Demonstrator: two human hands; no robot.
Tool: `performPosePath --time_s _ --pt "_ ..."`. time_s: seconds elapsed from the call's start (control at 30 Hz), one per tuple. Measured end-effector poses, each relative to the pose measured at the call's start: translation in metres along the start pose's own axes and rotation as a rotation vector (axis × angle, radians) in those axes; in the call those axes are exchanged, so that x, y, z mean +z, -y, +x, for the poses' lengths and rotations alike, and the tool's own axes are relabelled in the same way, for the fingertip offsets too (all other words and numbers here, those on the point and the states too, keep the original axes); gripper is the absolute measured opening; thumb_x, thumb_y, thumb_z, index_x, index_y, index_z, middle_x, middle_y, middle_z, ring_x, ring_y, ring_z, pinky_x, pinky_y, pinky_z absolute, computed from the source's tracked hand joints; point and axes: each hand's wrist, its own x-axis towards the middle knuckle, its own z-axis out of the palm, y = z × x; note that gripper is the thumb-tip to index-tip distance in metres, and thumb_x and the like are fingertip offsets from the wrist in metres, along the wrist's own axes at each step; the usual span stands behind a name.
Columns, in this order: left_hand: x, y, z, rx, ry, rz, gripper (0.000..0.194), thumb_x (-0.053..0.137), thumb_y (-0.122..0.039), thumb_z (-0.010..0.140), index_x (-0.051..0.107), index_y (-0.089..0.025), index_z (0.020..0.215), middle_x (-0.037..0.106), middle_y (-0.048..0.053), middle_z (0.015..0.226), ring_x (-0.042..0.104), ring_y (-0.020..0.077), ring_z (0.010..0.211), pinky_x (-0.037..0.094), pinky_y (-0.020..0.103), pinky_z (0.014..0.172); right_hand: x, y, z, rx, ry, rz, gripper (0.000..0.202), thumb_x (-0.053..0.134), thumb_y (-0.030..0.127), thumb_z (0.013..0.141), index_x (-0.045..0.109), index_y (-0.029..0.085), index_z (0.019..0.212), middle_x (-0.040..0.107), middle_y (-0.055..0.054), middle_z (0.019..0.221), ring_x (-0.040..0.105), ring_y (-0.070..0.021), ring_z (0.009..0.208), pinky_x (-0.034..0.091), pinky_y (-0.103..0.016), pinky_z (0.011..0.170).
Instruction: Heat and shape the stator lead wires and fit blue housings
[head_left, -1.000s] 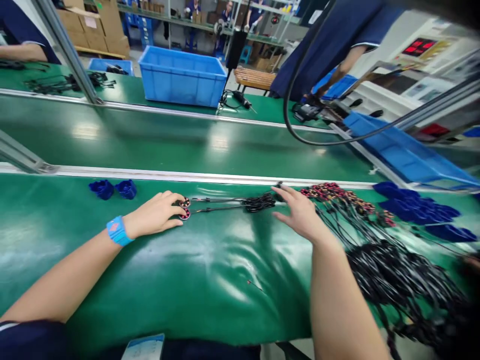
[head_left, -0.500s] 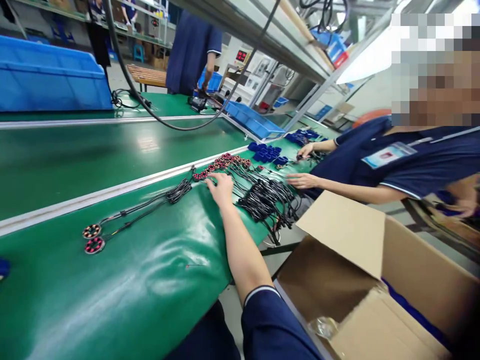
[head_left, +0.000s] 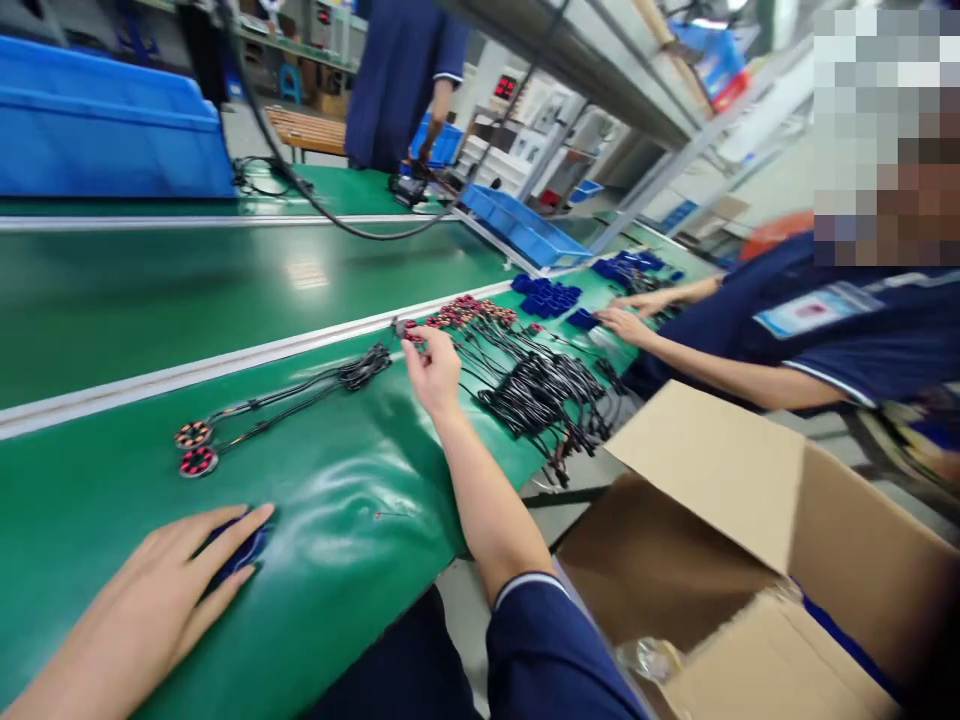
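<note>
My left hand (head_left: 176, 580) lies at the lower left with its fingers around a dark blue piece (head_left: 244, 545) on the green mat (head_left: 315, 600). Farther forward, my right hand (head_left: 435, 368) pinches a small ring-shaped part (head_left: 409, 330) at the near end of a heap of red and copper ring parts (head_left: 472, 312). Black cable bundles (head_left: 525, 390) run from that heap toward the mat's edge. Two ring parts (head_left: 196, 460) with black leads lie apart on the left, their coiled cable (head_left: 365, 367) ending near my right hand.
An open cardboard box (head_left: 705, 470) stands at the lower right. A co-worker's hands (head_left: 626, 318) are by blue pieces (head_left: 547, 297) beyond the cables. Blue bins (head_left: 112, 130) stand at the back; a black cable (head_left: 330, 215) hangs across the view.
My left hand has come into view at the lower left, on the blue piece. My right hand has closed on a ring part. The co-worker's hands have moved toward the blue pieces.
</note>
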Motion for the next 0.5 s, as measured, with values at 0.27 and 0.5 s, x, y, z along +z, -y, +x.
performPosePath --time_s 0.27,0.5 --pt "-0.033 -0.032 0.018 -0.229 -0.198 -0.417 0.056 0.063 -0.057 0.097 0.052 -0.029 0.144 0.063 0.008 0.137 0.060 0.0280 0.126 0.048 0.043 0.110 -0.030 0.118 -0.059 -0.442 0.127 0.520 0.038 0.075 0.031 0.091 0.063 0.029 0.127 0.074 -0.001 0.106 0.051 -0.0079 0.049 0.054 -0.025 0.053" --pt "-0.056 -0.045 0.022 -0.384 -0.285 -1.168 0.041 0.058 -0.053 0.101 0.062 -0.021 0.128 0.072 0.007 0.106 0.069 0.0172 0.094 0.057 0.027 0.084 -0.020 0.145 -0.090 -0.637 0.316 0.604 0.045 0.073 0.023 0.093 0.060 0.030 0.135 0.077 -0.001 0.111 0.074 -0.0143 0.084 0.064 -0.027 0.075"
